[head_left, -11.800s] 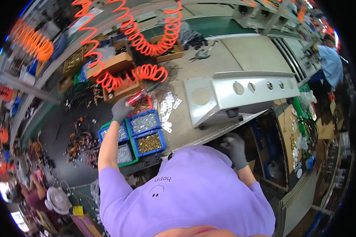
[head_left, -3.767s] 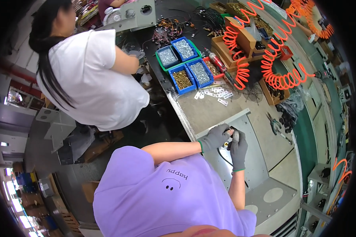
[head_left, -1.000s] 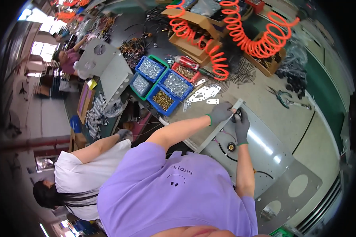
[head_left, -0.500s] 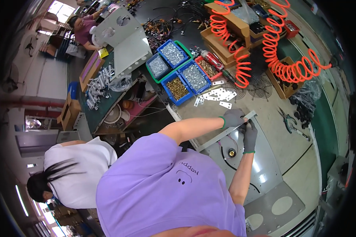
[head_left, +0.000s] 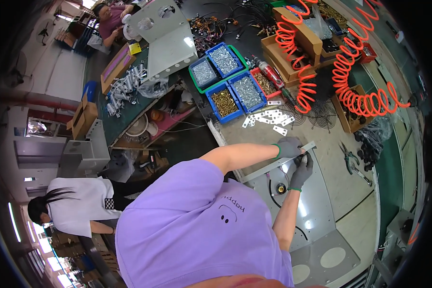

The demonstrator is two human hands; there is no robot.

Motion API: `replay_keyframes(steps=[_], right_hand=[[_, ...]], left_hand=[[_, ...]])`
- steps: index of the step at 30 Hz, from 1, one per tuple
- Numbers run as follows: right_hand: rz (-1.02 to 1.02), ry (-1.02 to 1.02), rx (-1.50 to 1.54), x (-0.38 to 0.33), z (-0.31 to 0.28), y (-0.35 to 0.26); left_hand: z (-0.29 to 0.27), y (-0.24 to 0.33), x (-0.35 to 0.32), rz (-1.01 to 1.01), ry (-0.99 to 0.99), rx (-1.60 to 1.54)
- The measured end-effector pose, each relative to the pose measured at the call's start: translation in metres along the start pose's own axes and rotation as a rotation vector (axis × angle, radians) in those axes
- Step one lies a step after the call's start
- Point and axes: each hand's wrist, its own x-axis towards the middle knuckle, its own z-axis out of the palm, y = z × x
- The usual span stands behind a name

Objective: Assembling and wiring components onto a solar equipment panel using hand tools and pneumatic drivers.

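Note:
A bent grey sheet-metal housing (head_left: 317,199) lies on the bench before me, with round cut-outs at its near end. On it are a brass-centred round fitting (head_left: 281,188) and a black cable (head_left: 272,189). My left hand (head_left: 289,147), in a grey glove with bare fingertips, is closed at the far flange of the housing. Just below it, against the same flange, my right hand (head_left: 301,174) is closed too, gloved alike. The fingertips of both hands meet near the flange's corner. Whatever small thing they pinch is hidden.
Beyond the hands lie flat white metal plates (head_left: 273,116) and blue bins of screws (head_left: 247,92). A red pneumatic screwdriver (head_left: 270,73) rests beside them, near orange coiled hoses (head_left: 360,101). Pliers (head_left: 349,158) lie to the right. A co-worker in white (head_left: 77,204) stands at left.
My view has shifted a little, so the bench things sit further right. Both hands stay at the flange corner; the right one has turned slightly. The co-worker in white has moved away from me.

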Motion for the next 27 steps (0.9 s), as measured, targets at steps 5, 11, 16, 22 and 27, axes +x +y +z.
replay_keyframes(steps=[5,11,16,22,27], right_hand=[[-0.078,-0.022,-0.088,0.001,0.001,0.000],[0.008,0.038,-0.139,0.009,0.005,-0.002],[0.089,0.048,-0.197,0.011,0.006,-0.006],[0.026,-0.107,-0.125,0.002,0.006,-0.018],[0.097,0.099,-0.532,0.023,-0.003,0.002]], left_hand=[[0.003,-0.004,0.004,0.000,0.046,-0.062],[0.004,-0.001,0.002,0.006,0.035,-0.020],[0.007,-0.006,0.007,0.011,0.034,-0.002],[0.007,-0.011,0.010,-0.006,0.038,-0.047],[0.011,-0.010,0.010,0.020,0.047,0.002]])
